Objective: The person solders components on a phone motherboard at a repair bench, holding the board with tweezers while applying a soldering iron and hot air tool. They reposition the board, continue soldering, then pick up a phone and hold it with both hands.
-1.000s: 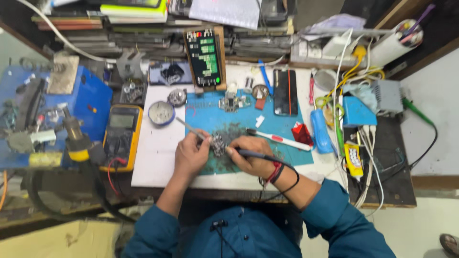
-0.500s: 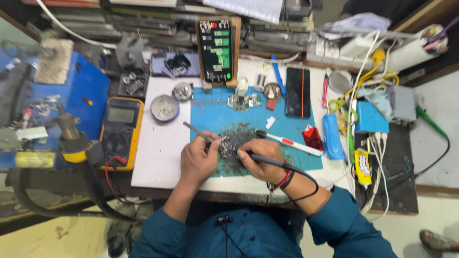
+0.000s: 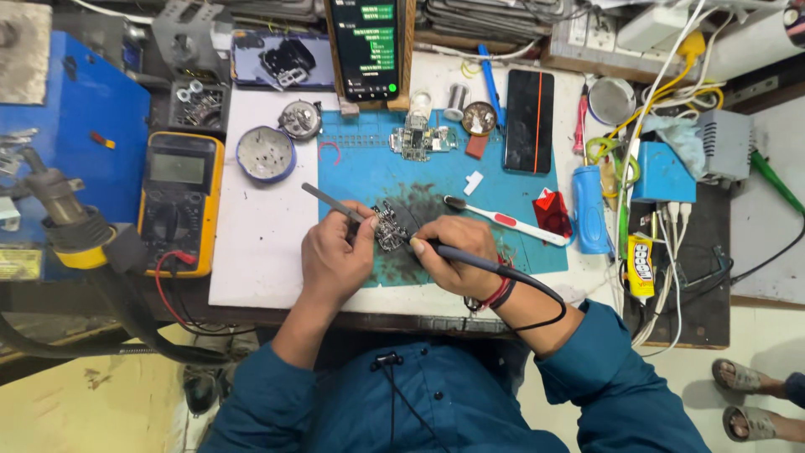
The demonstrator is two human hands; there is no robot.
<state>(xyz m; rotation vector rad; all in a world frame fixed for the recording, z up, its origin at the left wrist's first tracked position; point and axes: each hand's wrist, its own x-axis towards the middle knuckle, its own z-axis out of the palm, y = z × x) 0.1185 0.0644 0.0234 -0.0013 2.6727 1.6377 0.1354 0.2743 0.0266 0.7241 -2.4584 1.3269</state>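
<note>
A: What are the hands doing?

B: The left hand [image 3: 335,256] is closed around a pair of metal tweezers [image 3: 331,204], whose tips press on a small circuit board [image 3: 389,226]. The right hand [image 3: 457,252] is closed around a dark soldering iron [image 3: 470,258], with its tip at the same board. A black cord runs from the iron back past the wrist.

A: Where does the board lie?

B: On the blue work mat [image 3: 369,172], toward its near edge, on a dark stained patch. The mat sits on the white bench [image 3: 260,243], close to the bench's front edge.

A: What is around it?

B: A white and red toothbrush [image 3: 503,220] lies just right of the right hand. A second circuit board [image 3: 417,141] sits at the mat's far edge, below a phone [image 3: 369,46] propped upright with its screen lit. A black phone [image 3: 528,120] lies face down at the mat's far right corner. A yellow multimeter [image 3: 178,201] rests off the bench's left edge, and a round blue tin [image 3: 265,153] stands near the far left corner.
</note>
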